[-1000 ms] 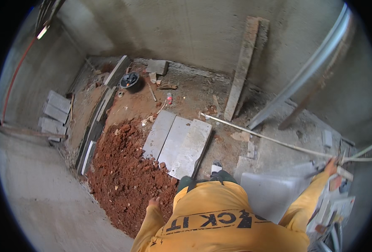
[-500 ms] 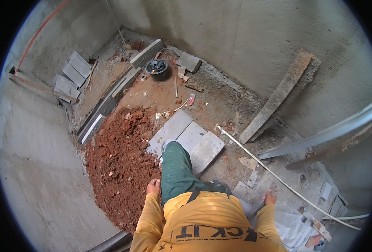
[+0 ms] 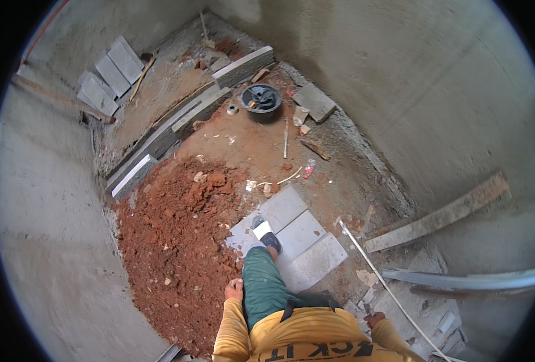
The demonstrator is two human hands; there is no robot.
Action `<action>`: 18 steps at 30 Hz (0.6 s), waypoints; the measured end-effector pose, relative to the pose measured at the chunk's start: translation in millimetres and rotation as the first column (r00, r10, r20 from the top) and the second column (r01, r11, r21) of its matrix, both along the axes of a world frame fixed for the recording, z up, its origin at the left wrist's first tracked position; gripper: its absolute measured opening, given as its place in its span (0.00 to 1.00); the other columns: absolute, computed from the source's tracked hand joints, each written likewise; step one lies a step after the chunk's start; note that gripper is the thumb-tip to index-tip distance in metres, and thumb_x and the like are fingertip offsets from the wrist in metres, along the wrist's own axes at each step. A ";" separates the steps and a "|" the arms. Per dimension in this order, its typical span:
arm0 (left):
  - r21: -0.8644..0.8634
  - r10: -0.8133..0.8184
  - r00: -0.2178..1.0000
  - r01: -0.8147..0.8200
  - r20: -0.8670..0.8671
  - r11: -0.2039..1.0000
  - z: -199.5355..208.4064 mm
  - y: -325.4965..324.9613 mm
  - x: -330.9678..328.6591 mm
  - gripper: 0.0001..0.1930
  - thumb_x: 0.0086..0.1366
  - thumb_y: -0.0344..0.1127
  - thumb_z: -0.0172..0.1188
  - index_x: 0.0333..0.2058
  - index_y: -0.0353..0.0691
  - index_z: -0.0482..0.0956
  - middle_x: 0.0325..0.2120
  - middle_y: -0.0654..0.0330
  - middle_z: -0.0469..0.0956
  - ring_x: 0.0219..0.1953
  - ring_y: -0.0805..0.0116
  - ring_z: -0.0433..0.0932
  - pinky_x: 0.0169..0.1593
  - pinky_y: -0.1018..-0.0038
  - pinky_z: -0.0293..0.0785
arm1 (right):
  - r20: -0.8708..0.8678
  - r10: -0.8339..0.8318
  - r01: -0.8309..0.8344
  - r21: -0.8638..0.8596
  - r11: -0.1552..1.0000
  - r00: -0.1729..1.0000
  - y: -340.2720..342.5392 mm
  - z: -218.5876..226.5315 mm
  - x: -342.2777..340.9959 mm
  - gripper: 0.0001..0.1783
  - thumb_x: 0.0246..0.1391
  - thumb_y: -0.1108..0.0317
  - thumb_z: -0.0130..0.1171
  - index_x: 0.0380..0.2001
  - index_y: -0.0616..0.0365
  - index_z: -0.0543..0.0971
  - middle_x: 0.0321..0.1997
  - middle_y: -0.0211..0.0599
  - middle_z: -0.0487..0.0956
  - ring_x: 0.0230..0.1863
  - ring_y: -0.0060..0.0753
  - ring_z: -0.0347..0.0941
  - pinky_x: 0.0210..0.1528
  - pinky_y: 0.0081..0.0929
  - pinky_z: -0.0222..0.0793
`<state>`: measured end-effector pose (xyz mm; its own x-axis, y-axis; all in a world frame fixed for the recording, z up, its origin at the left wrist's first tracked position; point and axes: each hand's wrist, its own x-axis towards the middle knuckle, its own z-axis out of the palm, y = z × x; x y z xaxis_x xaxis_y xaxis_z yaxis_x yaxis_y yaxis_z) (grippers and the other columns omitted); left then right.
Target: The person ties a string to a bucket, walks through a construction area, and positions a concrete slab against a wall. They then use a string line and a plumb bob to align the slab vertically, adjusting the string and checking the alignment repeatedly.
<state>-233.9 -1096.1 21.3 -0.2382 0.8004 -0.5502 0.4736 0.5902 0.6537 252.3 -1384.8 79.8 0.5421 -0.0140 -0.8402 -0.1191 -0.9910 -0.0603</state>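
Observation:
My left hand [image 3: 233, 289] hangs beside my green-trousered left thigh, above the mound of loose red soil [image 3: 180, 241]. Its fingers are curled in and nothing shows in them. On the other side, low by my hip, my right hand [image 3: 374, 318] is closed and in shade; what it holds, if anything, is hidden. My shoe [image 3: 266, 234] stands on the grey concrete slabs [image 3: 304, 235], which lie flat side by side in front of me. A long thin white pipe [image 3: 370, 262] slants past my right hand.
Ahead stands a black bucket [image 3: 261, 99] with dark things inside. A row of concrete kerb blocks [image 3: 159, 142] crosses the far left, with more slabs [image 3: 119, 63] leaning behind. A long board [image 3: 436, 214] and a metal bar [image 3: 467, 279] lie by the right wall [image 3: 461, 114].
My view has moved forward and tilted up, so the far corner shows larger. My shoe on the slabs has come into sight. Both hands have stayed low beside my body.

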 end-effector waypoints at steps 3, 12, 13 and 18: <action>-0.050 0.048 0.999 -0.047 0.024 0.998 21.0 57.9 -28.8 0.16 0.63 0.44 0.58 0.36 0.34 0.80 0.30 0.55 0.81 0.34 0.65 0.79 0.44 0.69 0.73 | -0.058 0.059 -0.066 -0.128 0.990 0.997 83.0 -0.3 13.3 0.22 0.43 0.74 0.68 0.42 0.68 0.73 0.22 0.42 0.76 0.16 0.33 0.70 0.16 0.33 0.64; 0.115 0.241 0.970 -0.238 -0.020 0.965 78.0 146.3 -130.4 0.15 0.64 0.42 0.58 0.36 0.34 0.79 0.30 0.58 0.81 0.34 0.69 0.77 0.42 0.71 0.73 | 0.082 0.377 -0.386 0.228 0.894 0.922 369.4 95.4 -20.7 0.19 0.44 0.56 0.68 0.24 0.63 0.78 0.16 0.38 0.76 0.17 0.32 0.72 0.23 0.33 0.67; 0.054 0.269 0.962 -0.266 -0.056 0.962 77.9 139.3 -135.9 0.15 0.64 0.42 0.58 0.36 0.34 0.79 0.30 0.58 0.81 0.34 0.69 0.77 0.43 0.71 0.73 | -0.008 0.329 -0.311 0.302 0.901 0.944 397.4 107.0 -25.5 0.21 0.43 0.54 0.68 0.26 0.64 0.79 0.18 0.41 0.77 0.19 0.33 0.75 0.28 0.33 0.69; -0.064 0.210 0.937 -0.236 -0.280 0.970 87.4 87.4 -126.0 0.16 0.64 0.46 0.58 0.32 0.36 0.77 0.21 0.59 0.76 0.24 0.65 0.73 0.30 0.68 0.69 | 0.185 0.688 -0.712 0.148 0.687 0.702 493.8 115.3 -49.9 0.24 0.43 0.51 0.66 0.33 0.63 0.81 0.23 0.46 0.80 0.27 0.41 0.79 0.33 0.37 0.73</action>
